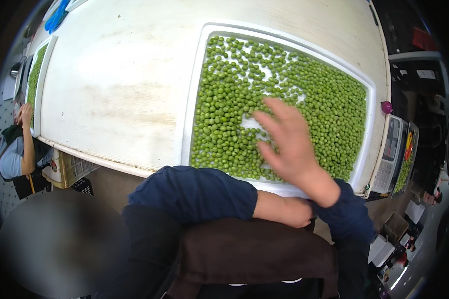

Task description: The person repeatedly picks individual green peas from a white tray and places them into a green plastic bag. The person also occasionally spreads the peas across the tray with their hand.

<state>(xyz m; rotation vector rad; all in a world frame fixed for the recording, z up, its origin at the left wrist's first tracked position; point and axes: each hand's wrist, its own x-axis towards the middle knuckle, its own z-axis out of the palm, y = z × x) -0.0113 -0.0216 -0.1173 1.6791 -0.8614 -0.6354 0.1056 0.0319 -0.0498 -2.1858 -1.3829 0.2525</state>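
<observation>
A large white foam tray [192,108] lies on the table before me, spread with loose green peas [329,101]. Over the middle of the peas is my right hand [290,138], palm down, slightly blurred, its fingers apart. No pea shows between those fingers. Just left of the fingertips a small patch of the white tray floor shows through. My left hand [301,213] rests close to my body, below the tray's near rim and beside my right wrist. Its fingers look curled in but are mostly hidden. The peas lie thinner at the far left part of the tray.
The white table [123,86] stretches to the left. At its far left, another person's hand [25,112] is by a second tray [45,74] of peas. A blue plastic item [56,18] lies at the upper left. Past the right edge stands a digital scale [383,172].
</observation>
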